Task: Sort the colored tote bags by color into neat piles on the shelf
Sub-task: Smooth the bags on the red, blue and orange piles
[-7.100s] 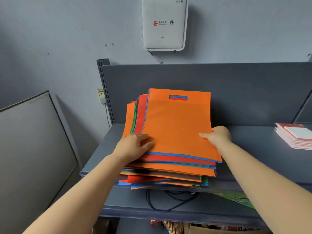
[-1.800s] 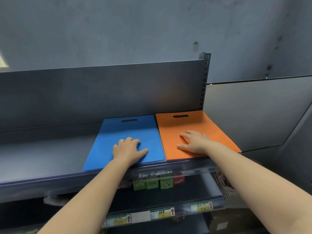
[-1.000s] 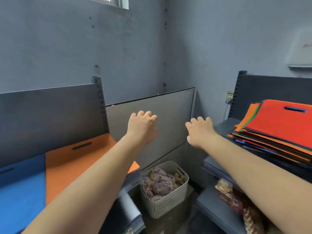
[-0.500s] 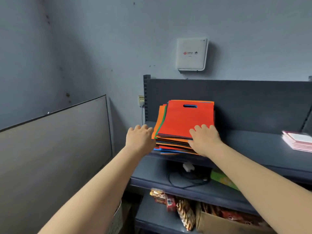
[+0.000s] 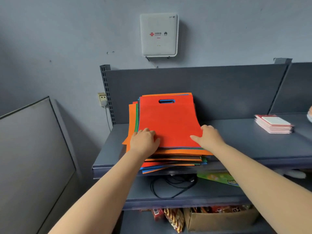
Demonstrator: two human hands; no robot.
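A pile of mixed tote bags in orange, red, blue and green lies on the grey shelf. On top is a red tote bag with a cut-out handle; blue shows through the slot. My left hand grips the red bag's near left corner, fingers curled over its left edge and thumb on top. My right hand pinches the near right corner, thumb lying on the red surface and fingers curled at the right edge. The blue and orange bags laid out earlier are out of view.
A stack of red-and-white booklets sits on the shelf to the right. A white router hangs on the wall above. Below lie a black cable, a green package and a cardboard box. A grey panel leans at left.
I have turned from the blue and orange bags on the other shelf back to the mixed pile. Both hands have reached it and taken hold of the red top bag's near corners.
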